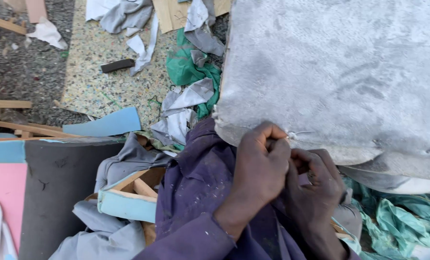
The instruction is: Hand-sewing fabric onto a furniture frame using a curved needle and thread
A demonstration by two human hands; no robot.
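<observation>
Your left hand (263, 166) is closed in a tight pinch at the lower edge of the grey velvet-covered cushion (335, 77). Thumb and forefinger grip something thin right at the fabric. Whether that is a needle or only the thread, you cannot tell from the head view.

A short length of white thread (299, 134) comes out of the fabric just beside those fingertips and lies along the edge. The cushion itself fills the upper right of the view. Its bottom edge rests against your purple sleeve and lap (200, 192).

Your right hand (316, 190) sits just below and behind the left, fingers curled inward. What it holds, if anything, is hidden by the left hand.

Progress, as a judgement: the grey cover already lies over the visible face of the cushion, with some creasing towards the lower right. Stitching is in hand at one spot on the edge. How much of the seam is closed to the left or right of that spot cannot be read here.

Around you lie grey fabric offcuts (179, 108), a green cloth (188, 67), a blue foam strip (106, 124) and a speckled foam sheet (99, 82).
</observation>
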